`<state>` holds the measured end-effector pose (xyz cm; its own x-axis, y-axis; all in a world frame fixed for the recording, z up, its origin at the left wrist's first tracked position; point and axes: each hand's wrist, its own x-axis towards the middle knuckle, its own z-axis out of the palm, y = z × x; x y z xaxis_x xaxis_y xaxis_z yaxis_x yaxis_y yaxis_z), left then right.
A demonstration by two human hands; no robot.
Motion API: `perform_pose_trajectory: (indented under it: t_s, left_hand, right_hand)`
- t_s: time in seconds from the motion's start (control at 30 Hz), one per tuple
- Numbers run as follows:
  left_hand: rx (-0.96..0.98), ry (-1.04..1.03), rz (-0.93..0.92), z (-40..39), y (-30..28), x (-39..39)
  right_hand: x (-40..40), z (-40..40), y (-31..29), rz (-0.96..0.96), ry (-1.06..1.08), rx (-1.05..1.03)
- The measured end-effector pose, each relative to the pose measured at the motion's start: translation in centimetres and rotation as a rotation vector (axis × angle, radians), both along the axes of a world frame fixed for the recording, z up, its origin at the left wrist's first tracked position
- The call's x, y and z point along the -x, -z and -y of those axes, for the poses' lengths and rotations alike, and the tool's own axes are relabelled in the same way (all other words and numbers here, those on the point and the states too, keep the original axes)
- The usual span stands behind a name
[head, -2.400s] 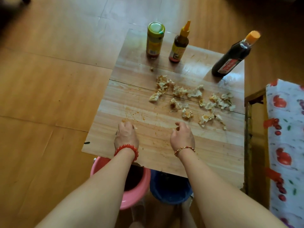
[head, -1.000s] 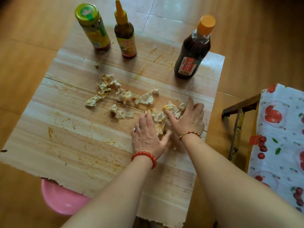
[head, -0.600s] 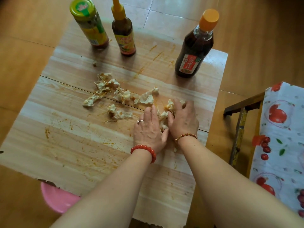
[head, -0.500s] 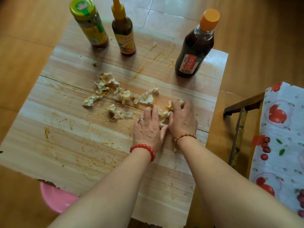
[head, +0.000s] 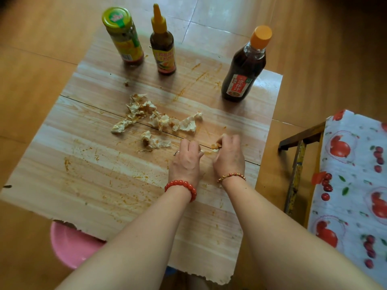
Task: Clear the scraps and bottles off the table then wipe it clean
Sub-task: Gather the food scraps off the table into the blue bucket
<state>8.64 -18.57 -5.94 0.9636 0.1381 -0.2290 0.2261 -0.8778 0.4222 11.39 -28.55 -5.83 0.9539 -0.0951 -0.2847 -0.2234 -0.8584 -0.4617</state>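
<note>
Pale crumpled scraps (head: 159, 120) lie in a loose line across the middle of the stained wooden table (head: 100, 185). My left hand (head: 186, 162) and my right hand (head: 229, 156) sit side by side at the right end of that line, fingers curled around gathered scraps; bits of scrap show between them. At the far edge stand a green-lidded jar (head: 123, 36), a small brown squeeze bottle (head: 163, 45) with a yellow nozzle, and a tall dark sauce bottle (head: 245, 68) with an orange cap.
A pink bucket (head: 69, 245) sits under the table's near left corner. To the right stands a wooden frame (head: 297, 164) draped with a fruit-print cloth (head: 351, 185). Orange smears and crumbs mark the tabletop. Tiled floor surrounds the table.
Both hands drew together over the right-hand scraps, then curled and pulled slightly toward me with scraps bunched inside them. The scraps on the right side are gone from the table surface.
</note>
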Motion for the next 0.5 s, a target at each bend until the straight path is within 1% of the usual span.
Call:
perform_pose_trajectory:
  t_s: [0.13, 0.3, 0.5]
  left_hand:
    - [0.036, -0.001, -0.001, -1.0, -2.3, 2.6]
    - [0.042, 0.021, -0.068, -2.9, -5.5, 7.6]
    - [0.05, 0.078, -0.049, -6.2, -7.6, 14.2]
  right_hand:
    - [2.9, -0.7, -2.4, 0.013, 0.038, -0.011]
    - [8.4, -3.1, -5.7, -0.023, 0.089, -0.028]
    - [15.6, -6.5, -8.1, -0.058, 0.123, -0.003]
